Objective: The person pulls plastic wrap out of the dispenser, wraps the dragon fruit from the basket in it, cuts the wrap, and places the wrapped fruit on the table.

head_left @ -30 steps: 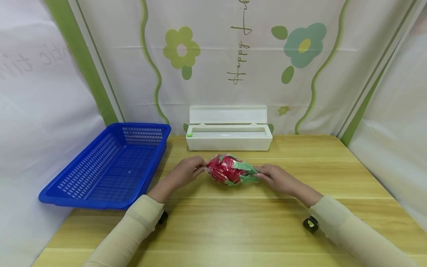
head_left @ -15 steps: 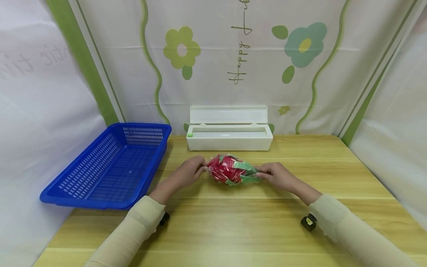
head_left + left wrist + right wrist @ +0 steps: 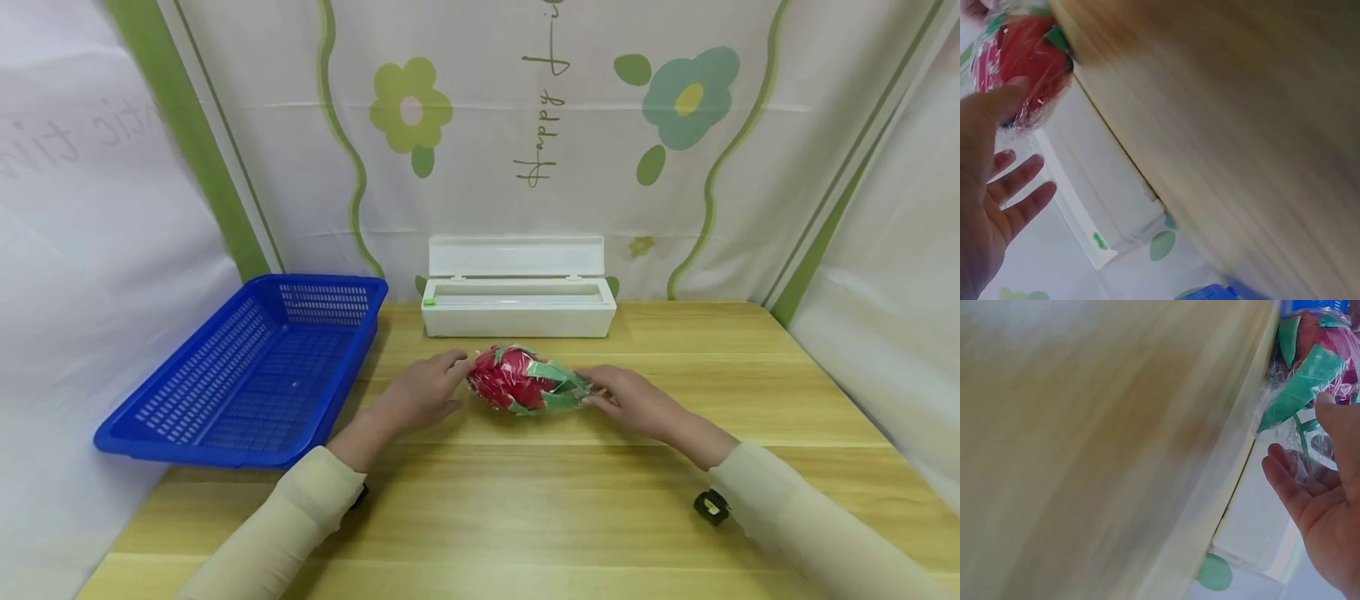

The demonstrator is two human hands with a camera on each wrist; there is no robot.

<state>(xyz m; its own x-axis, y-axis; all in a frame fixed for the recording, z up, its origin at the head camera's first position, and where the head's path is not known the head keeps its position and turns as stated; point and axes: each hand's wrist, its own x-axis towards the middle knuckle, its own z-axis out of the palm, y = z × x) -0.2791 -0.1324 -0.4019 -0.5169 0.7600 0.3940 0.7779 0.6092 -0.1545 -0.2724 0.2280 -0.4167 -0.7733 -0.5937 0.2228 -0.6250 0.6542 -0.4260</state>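
A red dragon fruit with green leafy scales [image 3: 517, 379], wrapped in clear plastic film, lies on the wooden table. At its left end is my left hand [image 3: 423, 390], with fingers spread and thumb apart, gripping nothing. My right hand [image 3: 633, 400] is at the leafy right end. In the right wrist view, the right fingers [image 3: 1288, 487] are loosely extended beside the loose film, and the thumb is near or touching a green leaf [image 3: 1307, 384]. The left wrist view shows the left thumb in front of the wrapped red fruit [image 3: 1032, 53].
Behind the fruit stands a white cling-film box [image 3: 517, 322] with its lid raised and a green slider at its left end. A blue perforated basket [image 3: 217, 457] stands on the left. Patterned curtains [image 3: 487, 167] enclose the wooden table [image 3: 525, 517].
Earlier both hands pinched the ends of the wrapped dragon fruit. Now the left fingers have spread off its left end, and the right fingers have loosened at the leafy end. The fruit stays in place.
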